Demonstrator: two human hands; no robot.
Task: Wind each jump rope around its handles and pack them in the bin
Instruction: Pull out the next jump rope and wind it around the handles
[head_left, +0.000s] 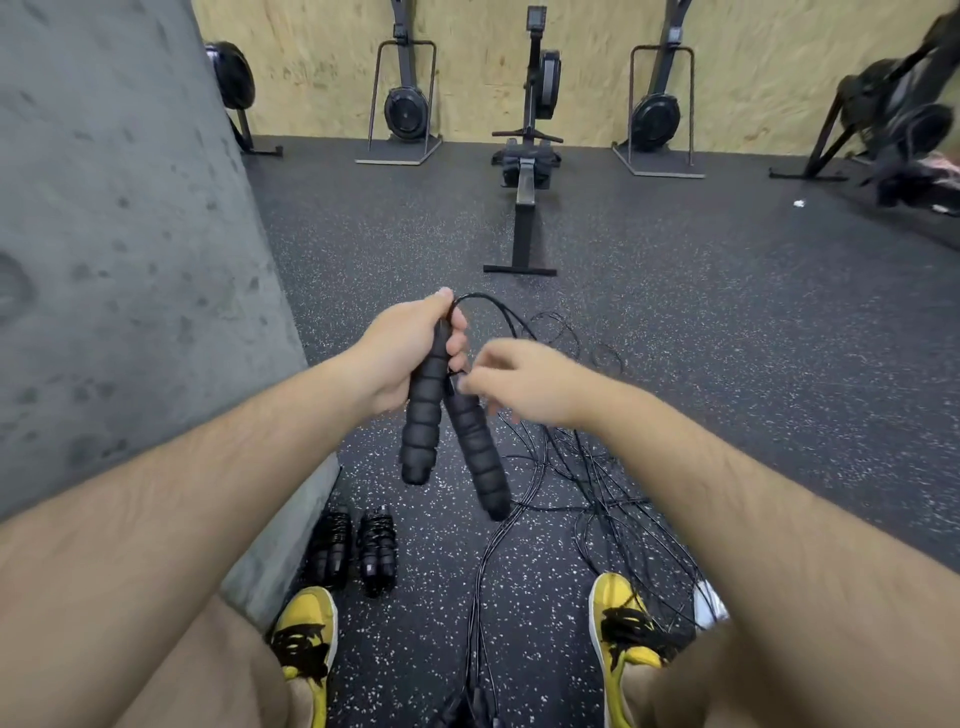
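Above the floor, between the knees: left hand (402, 353) clenched round the tops of two foam handles (423, 415), held together, lower ends splayed apart. Right hand (524, 382) just beside them, fingertips appear to pinch the cord (511, 319) near the handle tops (motion blur, can't confirm). Cord loops up over left hand, then trails down to a loose tangle on the floor (727, 322). Two ropes already wound (353, 551) lie by the concrete block (130, 234); no bin in view. Handling est.: handles light, soft, grippy; cord thin, springy, likely to kink or unwind. Keep tension, hold w/ thumb over the wraps.
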